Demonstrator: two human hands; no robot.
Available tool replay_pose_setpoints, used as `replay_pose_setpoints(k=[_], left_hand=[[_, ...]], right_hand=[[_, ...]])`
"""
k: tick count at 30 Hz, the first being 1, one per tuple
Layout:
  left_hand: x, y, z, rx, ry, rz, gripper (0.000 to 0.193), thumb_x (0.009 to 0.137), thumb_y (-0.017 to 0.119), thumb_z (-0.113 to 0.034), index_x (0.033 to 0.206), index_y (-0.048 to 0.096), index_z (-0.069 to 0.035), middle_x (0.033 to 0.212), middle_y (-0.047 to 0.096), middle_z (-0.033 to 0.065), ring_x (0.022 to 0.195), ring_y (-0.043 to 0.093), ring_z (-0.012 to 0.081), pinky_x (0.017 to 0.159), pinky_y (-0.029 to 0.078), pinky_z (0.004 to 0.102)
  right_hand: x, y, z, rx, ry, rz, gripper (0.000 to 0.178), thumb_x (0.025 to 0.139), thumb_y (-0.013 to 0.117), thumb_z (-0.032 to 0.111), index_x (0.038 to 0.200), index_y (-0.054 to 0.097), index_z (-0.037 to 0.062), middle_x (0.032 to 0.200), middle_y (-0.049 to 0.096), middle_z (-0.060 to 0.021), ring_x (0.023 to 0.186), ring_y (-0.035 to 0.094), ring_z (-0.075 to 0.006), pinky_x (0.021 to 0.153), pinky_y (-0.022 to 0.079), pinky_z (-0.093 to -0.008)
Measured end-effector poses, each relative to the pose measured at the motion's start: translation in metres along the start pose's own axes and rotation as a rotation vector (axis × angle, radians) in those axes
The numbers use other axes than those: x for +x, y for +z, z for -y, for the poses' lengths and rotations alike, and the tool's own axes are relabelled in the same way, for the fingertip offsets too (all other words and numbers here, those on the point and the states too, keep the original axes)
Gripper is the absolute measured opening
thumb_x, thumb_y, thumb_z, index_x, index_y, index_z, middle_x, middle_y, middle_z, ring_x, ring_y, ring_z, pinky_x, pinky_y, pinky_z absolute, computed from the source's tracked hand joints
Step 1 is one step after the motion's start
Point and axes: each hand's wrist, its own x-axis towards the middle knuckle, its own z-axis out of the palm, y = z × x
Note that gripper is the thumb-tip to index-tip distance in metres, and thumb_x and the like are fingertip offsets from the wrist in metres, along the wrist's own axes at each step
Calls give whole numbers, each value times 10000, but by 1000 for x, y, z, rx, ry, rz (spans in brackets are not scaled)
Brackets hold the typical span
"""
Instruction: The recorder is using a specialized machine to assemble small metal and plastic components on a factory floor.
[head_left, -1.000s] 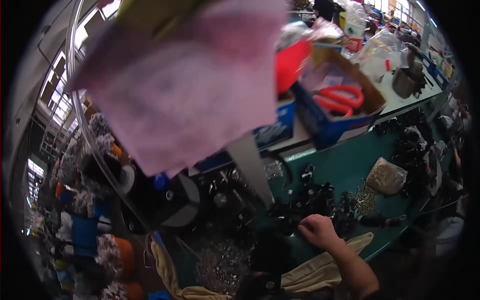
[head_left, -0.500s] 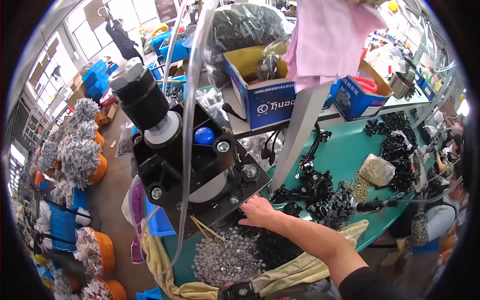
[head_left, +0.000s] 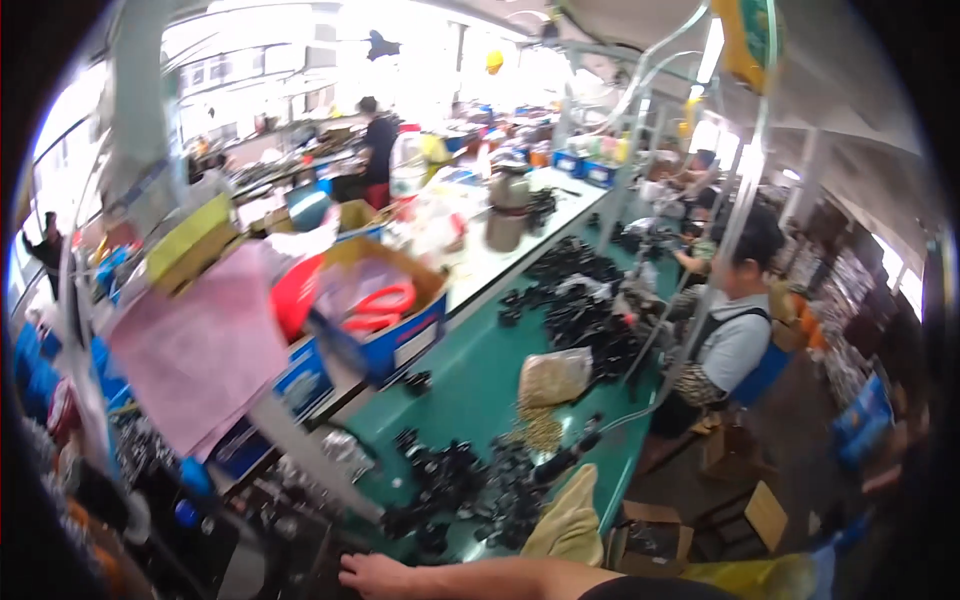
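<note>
At the lower edge, my right hand (head_left: 378, 574) reaches left, by the near corner of a black machine fixture (head_left: 240, 560). Motion blur smears its fingers, and whether they hold anything cannot be made out. My right forearm (head_left: 490, 577) comes in from the lower right, ending in a dark sleeve. My left hand is out of view. Beyond my right hand, black plastic parts (head_left: 440, 480) lie in a heap on the green table (head_left: 470, 375). A yellowish cloth (head_left: 568, 520) drapes over the table's near edge.
A clear bag of small brass-coloured pieces (head_left: 555, 378) spills onto the table beside a hanging power screwdriver (head_left: 570, 457). A pink cloth (head_left: 200, 345) hangs at left. Behind it stands an open blue box (head_left: 420, 335). A co-worker (head_left: 735, 330) sits at the right edge.
My view has swung right and up, so the fixture moves to the lower left and the co-worker shows fully. My right hand stays near the fixture. The clear pieces have left the view.
</note>
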Motion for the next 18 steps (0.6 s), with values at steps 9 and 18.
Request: replay_pose_setpoints(k=[9, 18], left_hand=[[77, 49, 5, -10, -59, 265, 606, 829, 712, -99, 1336, 394, -3, 1227, 549, 152, 1002, 618, 268, 846, 548, 396], [-70, 39, -46, 71, -54, -442, 602, 827, 712, -91, 1331, 396, -4, 1223, 551, 153, 1001, 619, 266, 846, 548, 396]], right_hand=[[-46, -134, -138, -107, 311, -539, 207, 729, 645, 95, 918, 565, 67, 915, 518, -148, 850, 567, -359, 730, 509, -419], [-30, -143, -259, -275, 698, -256, 221, 696, 631, 175, 887, 658, 66, 975, 605, -167, 976, 561, -354, 814, 490, -450]])
